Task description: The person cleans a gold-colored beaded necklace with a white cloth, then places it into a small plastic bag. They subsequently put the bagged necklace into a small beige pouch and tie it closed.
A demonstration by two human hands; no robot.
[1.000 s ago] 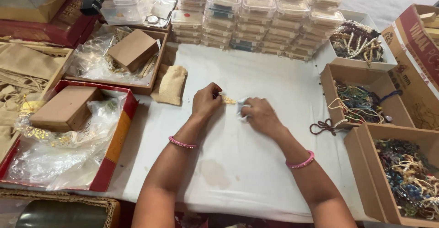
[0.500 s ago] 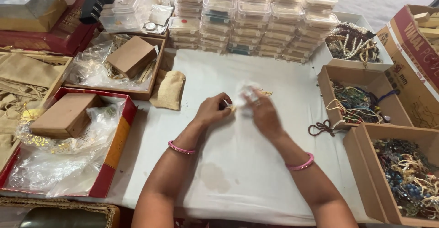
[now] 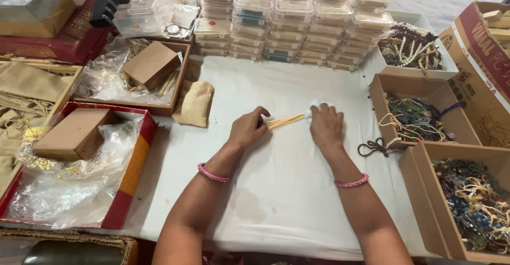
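Head view: both hands [image 3: 248,128] [image 3: 326,127] stretching golden threads [image 3: 286,121] flat.

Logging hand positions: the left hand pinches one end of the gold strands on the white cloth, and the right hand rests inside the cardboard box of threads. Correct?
Not quite. In the head view the right hand presses the strands' other end on the white cloth, outside the cardboard box. The left hand does pinch one end.

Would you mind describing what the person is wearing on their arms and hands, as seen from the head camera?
Both forearms are bare, with no sleeves in view. The left hand has a thin pink bangle around its wrist, and the right hand has a matching pink bangle. No gloves or watch show. Whether there are rings is too small to tell.
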